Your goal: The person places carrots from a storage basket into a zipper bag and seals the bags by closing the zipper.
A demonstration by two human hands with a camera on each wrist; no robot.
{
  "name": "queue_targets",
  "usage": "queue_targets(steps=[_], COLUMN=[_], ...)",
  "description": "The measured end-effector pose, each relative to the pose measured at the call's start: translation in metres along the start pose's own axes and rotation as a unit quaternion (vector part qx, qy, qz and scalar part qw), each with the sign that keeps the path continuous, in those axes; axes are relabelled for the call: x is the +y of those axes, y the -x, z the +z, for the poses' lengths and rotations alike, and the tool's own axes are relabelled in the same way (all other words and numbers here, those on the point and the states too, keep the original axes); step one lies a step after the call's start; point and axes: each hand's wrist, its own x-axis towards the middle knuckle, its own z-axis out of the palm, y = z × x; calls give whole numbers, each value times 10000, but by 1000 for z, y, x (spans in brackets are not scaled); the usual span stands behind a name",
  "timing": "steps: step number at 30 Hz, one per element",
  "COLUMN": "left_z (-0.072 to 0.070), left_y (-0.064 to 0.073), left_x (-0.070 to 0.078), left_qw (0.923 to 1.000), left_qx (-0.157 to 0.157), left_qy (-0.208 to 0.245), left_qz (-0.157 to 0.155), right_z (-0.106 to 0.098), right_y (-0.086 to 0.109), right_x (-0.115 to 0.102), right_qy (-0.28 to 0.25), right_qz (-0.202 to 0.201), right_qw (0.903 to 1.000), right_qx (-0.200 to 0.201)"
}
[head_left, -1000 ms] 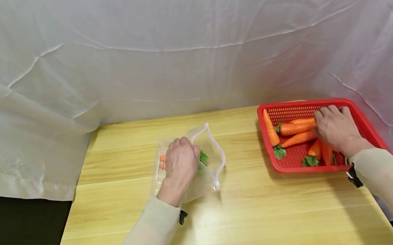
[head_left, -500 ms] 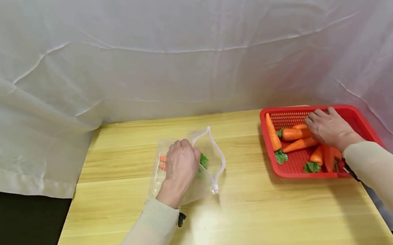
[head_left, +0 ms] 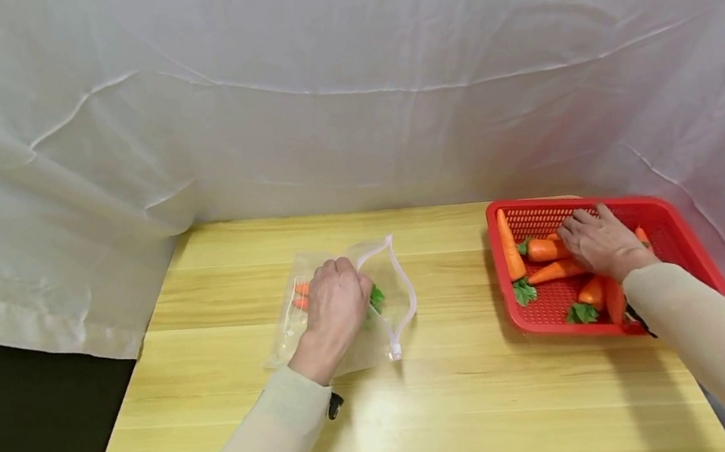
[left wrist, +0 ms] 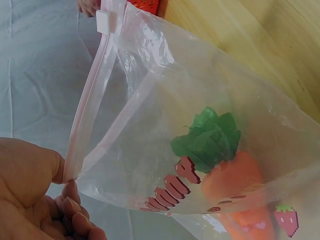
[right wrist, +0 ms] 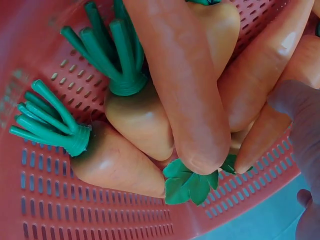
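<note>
On the table's left half lies a clear zip bag (head_left: 291, 342) with its mouth spread toward the right. My left hand (head_left: 334, 298) pinches the bag's edge by the zip strip between thumb and finger, plain in the left wrist view. Inside the bag is a carrot (left wrist: 235, 190) with green leaves. My right hand (head_left: 602, 244) reaches into a red plastic basket (head_left: 509, 306) among several carrots (head_left: 547, 250). In the right wrist view its thumb (right wrist: 300, 105) touches a carrot (right wrist: 255, 75), with the fingers apart from the thumb; most of them are out of frame.
The wooden table (head_left: 456, 412) carries the bag and the basket. A carrot (head_left: 510, 245) leans along the basket's left wall. A pale curtain (head_left: 352, 143) hangs behind the table and along its sides.
My right hand has shifted left within the basket, uncovering a carrot tip at its right. The left hand stays on the bag. The head view has shifted slightly.
</note>
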Motion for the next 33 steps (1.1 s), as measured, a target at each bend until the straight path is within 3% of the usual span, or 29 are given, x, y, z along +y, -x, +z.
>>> queue_targets(steps=[6,16,23,27,33], left_z=[2,0,0,-1,-3], left_y=[-1,-5,-9,-11,-12], left_x=[1,-1,0,0,0], left_qw=[9998,9995,9992,9992,9978], left_qx=[-145,-264,-238,-190,-472], left_qy=[76,164,288,351,428], left_qz=[-68,-74,-108,-65,-191], right_z=[2,-9,-20,-27,-45], right_y=[3,14,33,44,53], right_x=[1,8,26,35,38], right_qy=[-78,-301,-15,110,99], right_qz=[-18,368,471,462,437], right_qw=[9999,9986,9985,9980,9955], right_qx=[90,216,266,425,839])
